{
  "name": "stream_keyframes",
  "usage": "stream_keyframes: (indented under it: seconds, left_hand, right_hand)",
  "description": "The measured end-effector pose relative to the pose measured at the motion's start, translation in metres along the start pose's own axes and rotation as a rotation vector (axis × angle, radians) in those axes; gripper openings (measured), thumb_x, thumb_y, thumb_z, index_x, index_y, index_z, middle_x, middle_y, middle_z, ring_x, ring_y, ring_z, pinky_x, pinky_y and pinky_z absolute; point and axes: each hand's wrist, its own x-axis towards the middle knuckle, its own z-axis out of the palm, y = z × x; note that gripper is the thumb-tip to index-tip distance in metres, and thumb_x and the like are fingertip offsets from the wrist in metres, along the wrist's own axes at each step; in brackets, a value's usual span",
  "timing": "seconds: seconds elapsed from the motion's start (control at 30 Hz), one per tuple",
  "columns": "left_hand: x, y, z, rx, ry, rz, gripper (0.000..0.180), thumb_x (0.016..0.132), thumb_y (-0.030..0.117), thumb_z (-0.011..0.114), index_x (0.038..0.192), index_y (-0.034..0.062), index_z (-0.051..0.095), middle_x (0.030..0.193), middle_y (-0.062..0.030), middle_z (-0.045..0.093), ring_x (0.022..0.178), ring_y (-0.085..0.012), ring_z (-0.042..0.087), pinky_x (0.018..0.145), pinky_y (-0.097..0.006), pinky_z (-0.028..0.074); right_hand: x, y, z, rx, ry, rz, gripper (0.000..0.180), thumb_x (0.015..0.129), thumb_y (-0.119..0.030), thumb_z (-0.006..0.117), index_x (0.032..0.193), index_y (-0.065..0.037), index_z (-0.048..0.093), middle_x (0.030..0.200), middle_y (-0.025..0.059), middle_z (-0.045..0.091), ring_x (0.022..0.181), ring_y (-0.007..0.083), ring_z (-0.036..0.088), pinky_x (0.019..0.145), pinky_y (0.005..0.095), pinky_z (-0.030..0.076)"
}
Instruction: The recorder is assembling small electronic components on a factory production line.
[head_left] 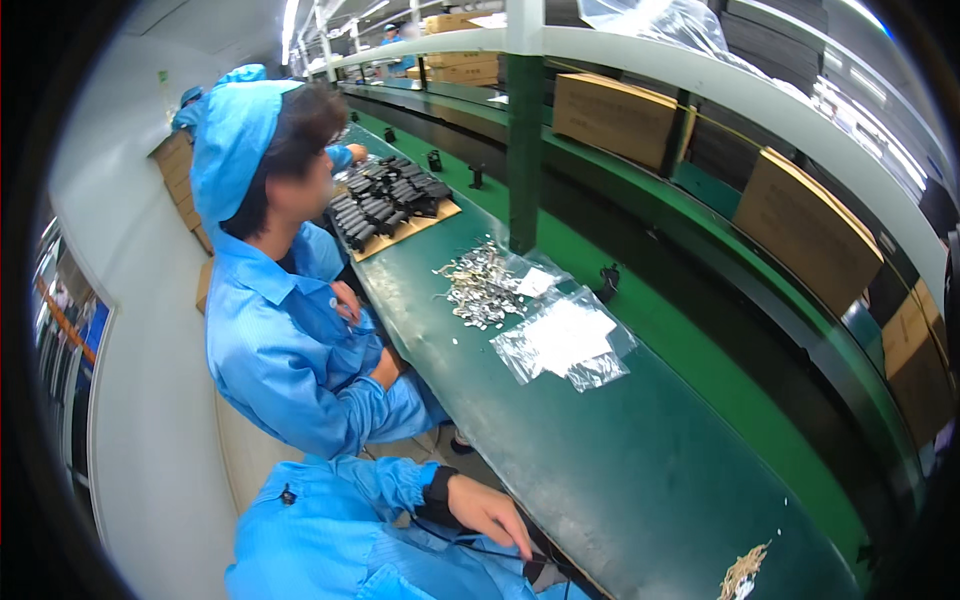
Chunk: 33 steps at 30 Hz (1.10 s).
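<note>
My left hand (490, 512) rests low by the near edge of the green-topped workbench (560, 440), its fingers loosely stretched out and pointing down. I see nothing held in it. A thin black cable (460, 540) passes just below the fingers, though whether they touch it I cannot tell. My right hand is out of view. Beyond on the bench lie clear plastic bags (565, 340) with white contents, and a loose pile of small metallic and white parts (482, 285). A bundle of thin tan strips (743, 572) lies at the bench's near right.
A co-worker in a blue smock and cap (290, 330) sits to my left, hands in the lap. Rows of black cylindrical parts (385, 205) lie on cardboard further along. A green post (524, 150) rises behind the bags; cardboard boxes (810, 220) stand beyond the dark conveyor (690, 260).
</note>
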Motion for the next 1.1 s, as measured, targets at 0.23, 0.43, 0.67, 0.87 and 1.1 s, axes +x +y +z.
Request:
stream_keyframes:
  seconds: [0.23, 0.43, 0.67, 0.87, 1.1]
  left_hand:
    - [-0.042, -0.236, -0.023, 0.883, 0.409, 0.046, 0.043, 0.098, 0.03, 0.057, 0.132, 0.0025, 0.056, 0.128, -0.018, 0.062, 0.116, -0.0336, 0.059, 0.096, -0.042, 0.048]
    - [-0.498, -0.242, -0.326, 1.136, 0.598, 0.138, 0.06, 0.089, 0.035, 0.068, 0.136, 0.0014, 0.054, 0.124, -0.021, 0.065, 0.112, -0.0386, 0.063, 0.097, -0.051, 0.049]
    - [-0.507, -0.082, -0.318, 1.039, 0.718, 0.363, 0.058, 0.088, 0.036, 0.069, 0.133, 0.0018, 0.054, 0.12, -0.0205, 0.065, 0.11, -0.0384, 0.063, 0.094, -0.051, 0.049]
    - [-0.472, 0.002, -0.229, 0.957, 0.805, 0.465, 0.052, 0.089, 0.035, 0.066, 0.128, 0.0026, 0.054, 0.117, -0.0194, 0.064, 0.107, -0.0371, 0.063, 0.091, -0.049, 0.049]
    - [-0.487, -0.007, -0.245, 0.794, 0.817, 0.623, 0.046, 0.09, 0.034, 0.064, 0.123, 0.0034, 0.055, 0.114, -0.018, 0.063, 0.105, -0.0356, 0.062, 0.088, -0.047, 0.049]
  right_hand:
    - [-0.015, 0.011, -0.013, -0.084, 0.085, 0.117, 0.032, 0.094, -0.012, 0.063, 0.122, 0.004, 0.062, 0.118, 0.021, 0.067, 0.114, 0.0331, 0.062, 0.101, 0.0396, 0.046]
    - [0.119, -0.001, -0.048, -0.153, -0.3, -0.248, 0.033, 0.094, -0.013, 0.063, 0.122, 0.004, 0.062, 0.118, 0.0211, 0.067, 0.114, 0.0334, 0.062, 0.101, 0.0397, 0.046]
    - [0.173, -0.032, -0.05, -0.295, -0.364, -0.226, 0.033, 0.094, -0.014, 0.063, 0.122, 0.004, 0.062, 0.119, 0.0212, 0.066, 0.114, 0.0337, 0.062, 0.101, 0.0399, 0.047]
    - [0.189, -0.044, -0.039, -0.322, -0.413, -0.246, 0.034, 0.094, -0.015, 0.064, 0.122, 0.004, 0.062, 0.119, 0.0213, 0.066, 0.115, 0.0339, 0.063, 0.101, 0.0401, 0.047]
    - [0.184, -0.035, -0.04, -0.332, -0.396, -0.19, 0.034, 0.094, -0.016, 0.064, 0.122, 0.004, 0.062, 0.12, 0.0214, 0.066, 0.115, 0.0342, 0.063, 0.101, 0.0403, 0.047]
